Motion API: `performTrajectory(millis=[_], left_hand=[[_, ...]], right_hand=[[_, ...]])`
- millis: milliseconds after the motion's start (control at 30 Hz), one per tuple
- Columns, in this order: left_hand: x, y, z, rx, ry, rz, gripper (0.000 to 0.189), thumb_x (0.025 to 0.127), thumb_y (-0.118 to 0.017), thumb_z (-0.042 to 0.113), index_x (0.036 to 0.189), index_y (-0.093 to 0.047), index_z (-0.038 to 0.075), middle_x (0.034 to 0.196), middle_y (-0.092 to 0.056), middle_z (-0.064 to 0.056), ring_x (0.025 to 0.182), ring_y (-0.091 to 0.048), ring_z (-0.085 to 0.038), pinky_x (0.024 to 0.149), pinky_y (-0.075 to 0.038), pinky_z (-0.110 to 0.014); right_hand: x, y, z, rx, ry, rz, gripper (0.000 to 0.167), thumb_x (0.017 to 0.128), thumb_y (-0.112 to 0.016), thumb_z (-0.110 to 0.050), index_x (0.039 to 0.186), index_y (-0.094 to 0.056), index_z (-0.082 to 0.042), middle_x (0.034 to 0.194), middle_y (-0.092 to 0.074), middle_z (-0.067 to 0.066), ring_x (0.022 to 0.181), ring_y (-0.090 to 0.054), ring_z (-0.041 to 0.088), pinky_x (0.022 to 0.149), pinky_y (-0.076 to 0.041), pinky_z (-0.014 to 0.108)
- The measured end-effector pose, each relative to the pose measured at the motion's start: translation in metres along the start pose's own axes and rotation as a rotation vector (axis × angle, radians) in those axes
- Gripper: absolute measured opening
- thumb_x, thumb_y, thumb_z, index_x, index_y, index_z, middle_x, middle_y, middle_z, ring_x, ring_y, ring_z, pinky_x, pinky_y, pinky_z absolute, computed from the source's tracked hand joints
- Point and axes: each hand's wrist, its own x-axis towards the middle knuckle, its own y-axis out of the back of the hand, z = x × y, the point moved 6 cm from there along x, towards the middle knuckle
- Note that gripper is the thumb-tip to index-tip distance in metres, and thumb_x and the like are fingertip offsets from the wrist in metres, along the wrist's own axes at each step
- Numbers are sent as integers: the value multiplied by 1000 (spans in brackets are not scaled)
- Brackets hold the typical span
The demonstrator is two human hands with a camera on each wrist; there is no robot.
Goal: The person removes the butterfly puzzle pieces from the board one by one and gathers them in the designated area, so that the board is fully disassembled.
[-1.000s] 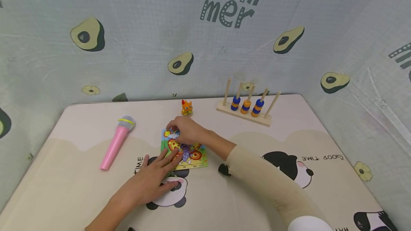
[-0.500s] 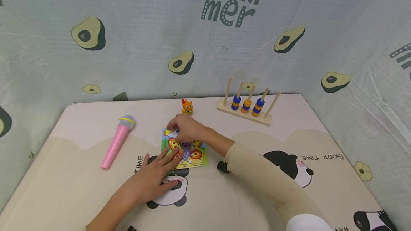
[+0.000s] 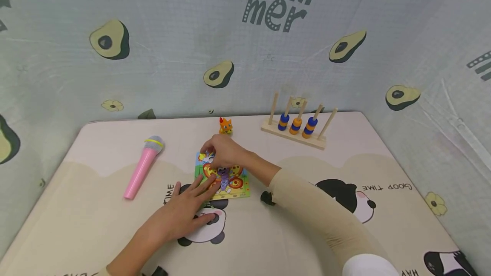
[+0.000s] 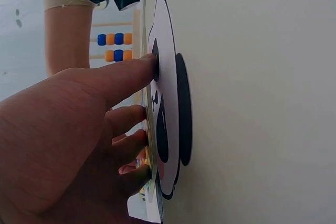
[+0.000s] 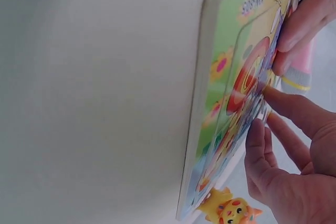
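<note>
A colourful butterfly jigsaw puzzle board (image 3: 238,191) lies flat on the table in the head view. My left hand (image 3: 184,214) is spread over its lower left corner, fingertips on the picture and thumb out on the tablecloth. My right hand (image 3: 224,151) bends down over the upper left part of the board. In the right wrist view its thumb and fingers (image 5: 257,140) pinch at a puzzle piece on the board's face, and most of that piece is hidden. Left-hand fingers (image 5: 310,19) show at the board's far side there.
A small orange fox toy (image 3: 225,126) stands just behind the board. To the left lies a pink toy microphone (image 3: 142,167). A wooden peg rack (image 3: 293,135) with blue and orange beads is at the back right, before the avocado-print curtain (image 3: 172,33).
The whole head view shifts slightly as the camera moves. Both hands keep their places on the puzzle board, with hardly any visible movement of the fingers.
</note>
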Motion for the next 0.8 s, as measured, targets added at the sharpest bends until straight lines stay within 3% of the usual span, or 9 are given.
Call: performTrajectory(millis=[200,467,800], left_hand=[[2,-2,0,-3,4,-20,74,100,-64,52,163,-39,23,172,-30,-2,160,-22,-38,111,-17,-86],[-2,-2,0,5,-9,5,73,100,-65,51,162,-40,22,171,-32,-3,159,-24,-40,109,-18,-87],[-2,1,-1,11,-12,20,73,99,-65,51,162,-41,22,170,-34,-4,159,-25,-40,109,-18,-87]], right_hand=[[-1,-3,1,-11,-12,8,43,84,-88,-17,125,-77,-13,114,-76,-1,104,-64,11,90,-55,21],[-2,-4,-5,-74,-3,29,45,83,-90,-23,125,-77,-12,118,-76,-1,104,-64,10,89,-54,20],[-4,0,-5,-62,-34,46,44,83,-90,-23,124,-77,-13,118,-76,-2,107,-63,11,90,-54,21]])
